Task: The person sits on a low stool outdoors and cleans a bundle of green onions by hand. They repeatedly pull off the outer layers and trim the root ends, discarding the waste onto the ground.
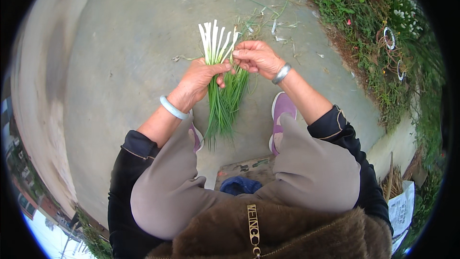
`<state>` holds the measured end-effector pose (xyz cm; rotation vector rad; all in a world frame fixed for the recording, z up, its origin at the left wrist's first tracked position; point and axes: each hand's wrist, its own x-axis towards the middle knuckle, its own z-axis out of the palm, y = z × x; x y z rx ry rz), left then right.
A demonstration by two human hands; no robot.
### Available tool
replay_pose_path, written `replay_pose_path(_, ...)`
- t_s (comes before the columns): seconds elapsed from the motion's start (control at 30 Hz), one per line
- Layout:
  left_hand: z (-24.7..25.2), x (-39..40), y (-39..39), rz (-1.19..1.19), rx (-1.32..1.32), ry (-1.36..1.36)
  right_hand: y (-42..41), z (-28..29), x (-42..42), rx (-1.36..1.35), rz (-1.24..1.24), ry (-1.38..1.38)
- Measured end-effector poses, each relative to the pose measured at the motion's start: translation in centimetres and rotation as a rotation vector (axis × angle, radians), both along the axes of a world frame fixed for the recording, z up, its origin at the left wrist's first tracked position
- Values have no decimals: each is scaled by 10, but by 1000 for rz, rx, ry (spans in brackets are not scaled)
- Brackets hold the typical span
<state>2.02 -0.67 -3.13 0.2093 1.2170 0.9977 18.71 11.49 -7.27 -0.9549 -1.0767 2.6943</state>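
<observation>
A bunch of scallions (212,39) is gripped in my left hand (201,77), white ends pointing away from me and green leaves hanging down toward my feet. Close beside it, my right hand (257,57) pinches a single scallion stalk (231,45) near its white end between thumb and forefinger. More green scallion leaves (235,95) show below and between the hands; whether they are held or lie on the ground is hard to tell. A pale bangle (173,108) circles my left wrist, and a silver bracelet (281,73) my right.
Peeled scraps (274,27) and loose roots are scattered on the concrete ground (136,43) beyond my right hand. A planted strip (373,50) runs along the right. My purple shoes (284,109) stand either side of the leaves, and a wooden board (246,169) lies between my knees.
</observation>
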Motion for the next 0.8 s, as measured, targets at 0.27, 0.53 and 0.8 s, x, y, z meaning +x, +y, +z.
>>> replay_pose_path(0.27, -10, -2, -9, 50, -11, 30, -25, 14, -10, 432, 64, -64)
replay_pose_path(0.53, -10, -5, -14, 30, -2, 40, -26, 15, -4, 318, 71, -123)
replay_pose_path(0.8, -4, -4, -16, 1, -17, 37, -22, 7, 4, 117, 103, -57)
